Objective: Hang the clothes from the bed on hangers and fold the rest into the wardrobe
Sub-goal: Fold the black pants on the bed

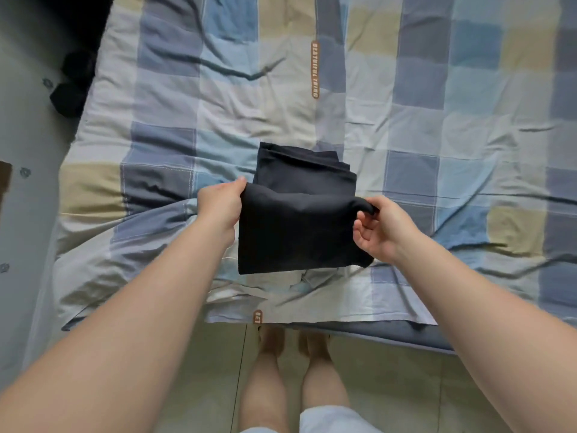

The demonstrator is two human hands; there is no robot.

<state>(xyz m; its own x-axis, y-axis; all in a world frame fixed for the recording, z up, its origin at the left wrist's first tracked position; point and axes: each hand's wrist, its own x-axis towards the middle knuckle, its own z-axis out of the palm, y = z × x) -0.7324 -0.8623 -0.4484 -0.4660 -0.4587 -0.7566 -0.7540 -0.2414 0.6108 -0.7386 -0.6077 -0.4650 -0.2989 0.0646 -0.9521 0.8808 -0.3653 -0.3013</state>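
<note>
A person stands at the edge of a bed (406,337) and holds a dark garment (296,232) in both hands over a checked quilt (156,120) in blue, grey and beige. The garment is partly folded. Its far part lies flat on the quilt in layers, and its near part is raised as a doubled flap between the two hands, with the lower edge hanging just above the quilt's rumpled near border.

The left hand (220,203) grips the left end of the flap. The thumb lies along the top edge, and the fingers are tucked behind the cloth, out of sight. The right hand (379,231) pinches the right end of the flap between thumb and forefinger, where the cloth bunches into a small point. Its other fingers are loosely curled and slightly apart, the palm turned toward the camera. Both forearms are bare.

An orange label (314,68) with pale lettering runs lengthwise on the quilt well beyond the garment. A second, shorter label (257,316) shows at the near hem. The person's bare feet (293,342) are on a pale tiled floor (468,395) just below the bed's edge, and white shorts (331,417) show at the bottom of the view. To the left of the bed a dark thing (70,89) lies on the grey floor, too blurred to identify.
</note>
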